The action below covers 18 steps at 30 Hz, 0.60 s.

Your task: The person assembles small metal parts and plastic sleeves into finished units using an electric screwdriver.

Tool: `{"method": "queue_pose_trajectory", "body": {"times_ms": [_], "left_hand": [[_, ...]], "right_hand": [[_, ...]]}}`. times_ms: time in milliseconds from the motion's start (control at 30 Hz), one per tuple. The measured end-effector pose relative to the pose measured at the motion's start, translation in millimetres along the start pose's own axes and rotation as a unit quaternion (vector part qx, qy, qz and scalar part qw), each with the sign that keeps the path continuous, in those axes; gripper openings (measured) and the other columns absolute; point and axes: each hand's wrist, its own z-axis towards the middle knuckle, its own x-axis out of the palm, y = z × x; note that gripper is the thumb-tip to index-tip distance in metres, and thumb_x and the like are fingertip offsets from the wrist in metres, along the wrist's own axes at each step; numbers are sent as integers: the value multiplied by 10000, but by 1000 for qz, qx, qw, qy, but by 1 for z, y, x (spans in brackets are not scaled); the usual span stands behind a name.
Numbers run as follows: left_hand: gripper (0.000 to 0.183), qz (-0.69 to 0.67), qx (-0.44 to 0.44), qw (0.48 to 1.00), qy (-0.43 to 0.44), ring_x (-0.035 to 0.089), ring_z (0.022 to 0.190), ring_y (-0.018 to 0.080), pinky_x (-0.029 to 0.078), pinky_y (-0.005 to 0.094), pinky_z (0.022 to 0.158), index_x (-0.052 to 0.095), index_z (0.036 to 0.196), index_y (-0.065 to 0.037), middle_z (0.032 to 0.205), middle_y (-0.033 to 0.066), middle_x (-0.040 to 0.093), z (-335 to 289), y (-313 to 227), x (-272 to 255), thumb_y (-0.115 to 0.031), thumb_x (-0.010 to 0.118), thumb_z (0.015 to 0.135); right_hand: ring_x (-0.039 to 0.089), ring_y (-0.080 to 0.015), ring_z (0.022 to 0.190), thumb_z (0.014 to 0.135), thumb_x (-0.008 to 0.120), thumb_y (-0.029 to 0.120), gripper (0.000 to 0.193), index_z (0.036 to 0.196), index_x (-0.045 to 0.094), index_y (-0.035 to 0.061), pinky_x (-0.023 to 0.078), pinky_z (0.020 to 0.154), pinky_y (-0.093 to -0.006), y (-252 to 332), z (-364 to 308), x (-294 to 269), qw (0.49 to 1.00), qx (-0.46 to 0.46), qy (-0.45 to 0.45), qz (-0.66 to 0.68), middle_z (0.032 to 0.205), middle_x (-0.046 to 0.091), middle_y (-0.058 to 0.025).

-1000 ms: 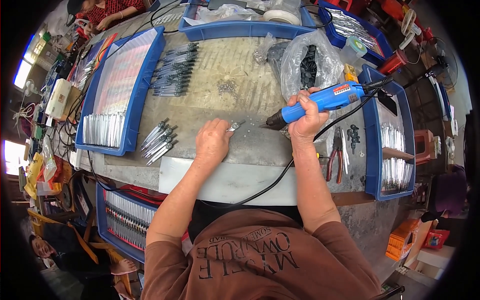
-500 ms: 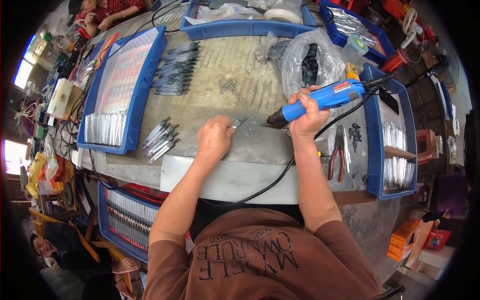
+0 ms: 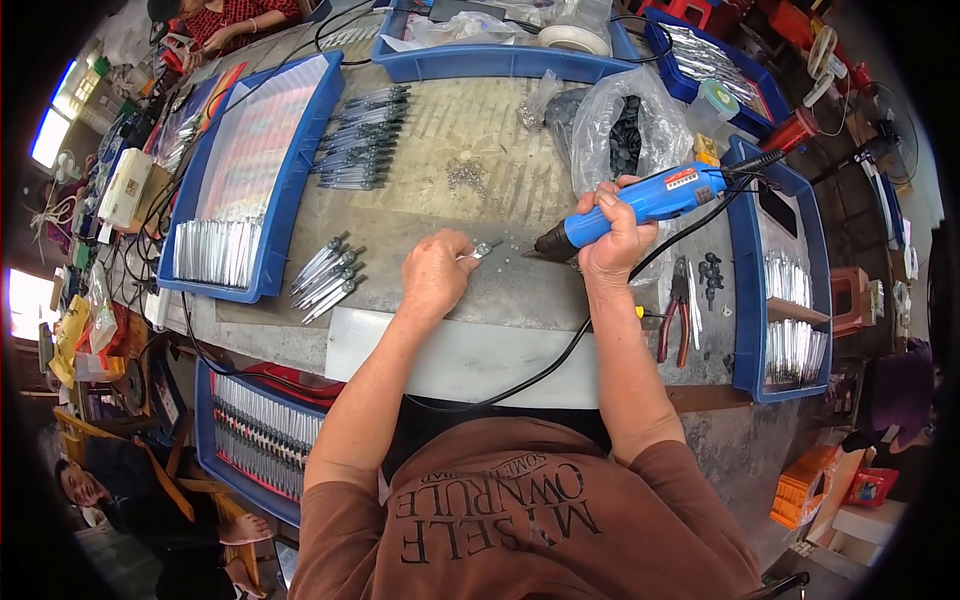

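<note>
My left hand (image 3: 437,272) is closed on a slim silver piece with a dark end (image 3: 486,247), which sticks out to the right past the fingertips. Most of that piece is hidden by the fingers. In my right hand (image 3: 615,238) is a blue electric screwdriver (image 3: 662,196), gripped around its body, with its dark nose aimed left and down. The thin bit ends just above the tabletop, to the right of the silver piece and apart from it. Tiny metal parts (image 3: 513,241) lie scattered between the two hands.
Silver pen-like pieces (image 3: 328,278) lie left of my left hand, with a larger pile (image 3: 360,140) behind. More tiny parts (image 3: 465,176) sit mid-table. A plastic bag (image 3: 627,135) of dark pieces, pliers (image 3: 675,318) and a blue tray (image 3: 738,340) are at right. The tool's black cable (image 3: 540,374) crosses the front.
The whole view has shifted slightly. The screwdriver's bit is a little nearer to the silver piece; both hands keep their grip.
</note>
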Motion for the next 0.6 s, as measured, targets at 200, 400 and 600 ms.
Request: {"method": "queue_pose_trajectory", "body": {"times_ms": [200, 400, 600], "left_hand": [[116, -25, -26, 999, 19, 537, 815, 271, 425, 381, 670, 573, 720, -68, 792, 67, 569, 0, -8, -4, -125, 655, 661], [123, 9, 3, 1000, -15, 549, 778, 257, 430, 362, 651, 581, 723, -64, 778, 58, 576, -4, -3, 0, -127, 662, 654], [100, 6, 32, 999, -26, 529, 809, 258, 421, 376, 693, 594, 741, -88, 810, 40, 567, -5, 1, 4, -136, 639, 665]], "right_hand": [[505, -199, 527, 623, 554, 28, 322, 915, 429, -23, 433, 521, -316, -1, -8, 20, 999, 3, 48, 0, 709, 479, -97], [505, -191, 527, 614, 574, 28, 339, 920, 430, -4, 429, 524, -315, -9, -17, 41, 994, 19, 105, -32, 690, 481, -79], [507, -180, 537, 614, 561, 15, 334, 923, 434, -13, 436, 514, -307, -17, -20, 48, 988, 9, 143, -53, 681, 485, -83]]}}
